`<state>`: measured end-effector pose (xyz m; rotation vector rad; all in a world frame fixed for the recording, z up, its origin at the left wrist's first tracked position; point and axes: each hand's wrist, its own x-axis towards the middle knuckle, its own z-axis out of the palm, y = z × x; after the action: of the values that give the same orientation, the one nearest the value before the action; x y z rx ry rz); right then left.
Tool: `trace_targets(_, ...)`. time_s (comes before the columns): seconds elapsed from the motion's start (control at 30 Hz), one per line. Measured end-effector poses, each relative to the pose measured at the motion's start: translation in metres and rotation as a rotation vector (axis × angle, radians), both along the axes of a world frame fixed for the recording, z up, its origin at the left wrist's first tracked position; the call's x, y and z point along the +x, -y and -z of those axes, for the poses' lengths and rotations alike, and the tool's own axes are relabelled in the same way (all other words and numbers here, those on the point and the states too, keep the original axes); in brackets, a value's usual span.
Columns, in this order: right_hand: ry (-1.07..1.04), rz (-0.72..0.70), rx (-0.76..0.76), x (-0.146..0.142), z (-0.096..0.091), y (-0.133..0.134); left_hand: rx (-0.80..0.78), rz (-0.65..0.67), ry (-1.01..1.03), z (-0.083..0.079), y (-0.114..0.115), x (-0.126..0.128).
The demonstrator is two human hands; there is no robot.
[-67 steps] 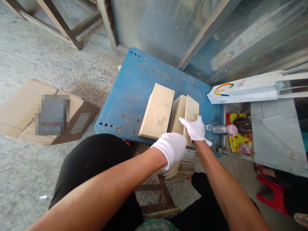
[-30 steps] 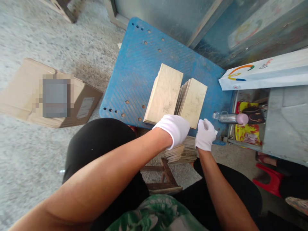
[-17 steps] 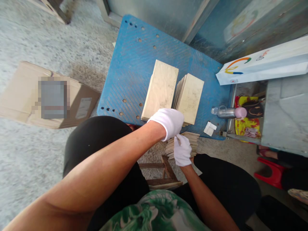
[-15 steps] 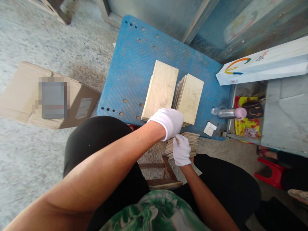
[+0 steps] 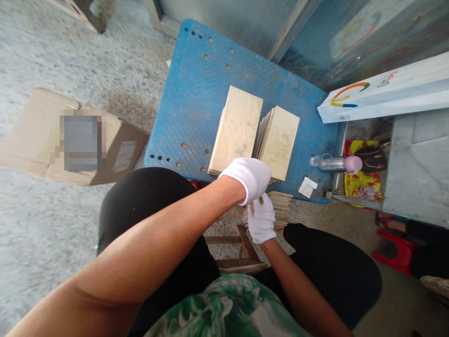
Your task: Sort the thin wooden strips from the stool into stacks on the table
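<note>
My left hand (image 5: pixel 250 179), in a white glove, reaches over the near ends of two stacks of thin wooden boards. Its back faces up and its fingers are hidden beneath. The left stack (image 5: pixel 236 124) is wider on top; the right stack (image 5: pixel 278 140) leans in a staggered row beside it. Just below, my right hand (image 5: pixel 261 219), also white-gloved, is closed with curled fingers near the left wrist. It lies over a lower stack of boards (image 5: pixel 280 206); what its fingers hold, if anything, is not visible.
Both upper stacks rest on a blue plastic pallet (image 5: pixel 196 103). A cardboard box (image 5: pixel 35 131) stands at left. To the right are a bottle (image 5: pixel 331 163), a small white carton piece (image 5: pixel 307 187), a white paper bag (image 5: pixel 386 93) and a red stool (image 5: pixel 393 250). A wooden stool (image 5: pixel 242 262) is below.
My right hand has shifted slightly left, and its fingers have curled differently. My left hand stays over the stacks' near ends. The whole view has shifted a little.
</note>
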<state>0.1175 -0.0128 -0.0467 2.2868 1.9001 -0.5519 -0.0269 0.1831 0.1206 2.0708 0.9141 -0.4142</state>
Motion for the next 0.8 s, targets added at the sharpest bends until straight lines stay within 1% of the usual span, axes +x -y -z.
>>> trace_targets(0.03,0.035,-0.005,0.009,-0.002,-0.001,0.001,0.013,0.027,-0.016,0.0,0.0,0.0)
trace_targets(0.1,0.078,-0.013,-0.005,-0.007,-0.002,0.003,0.022,0.042,-0.015,-0.001,0.001,0.001)
trace_targets(0.23,0.094,-0.035,-0.019,-0.011,-0.005,0.006,0.029,0.066,-0.021,-0.001,0.003,0.002)
trace_targets(0.37,0.088,-0.033,0.026,-0.006,-0.005,0.014,0.039,0.095,-0.03,0.002,0.005,0.004)
trace_targets(0.43,0.045,-0.017,0.037,-0.002,-0.003,0.02,0.041,0.104,-0.033,0.003,0.007,0.004)
trace_targets(0.53,-0.044,-0.009,-0.045,0.002,0.003,0.028,0.046,0.111,-0.028,0.004,0.008,0.005)
trace_targets(0.63,-0.093,-0.05,-0.14,0.002,0.009,0.03,0.075,0.1,0.009,0.005,0.01,0.005)
trace_targets(0.73,-0.143,-0.092,-0.177,0.002,0.014,0.025,0.093,0.088,0.032,0.006,0.012,0.005)
trace_targets(0.8,-0.174,-0.1,-0.201,0.003,0.014,0.017,0.082,0.099,0.025,0.006,0.012,0.005)
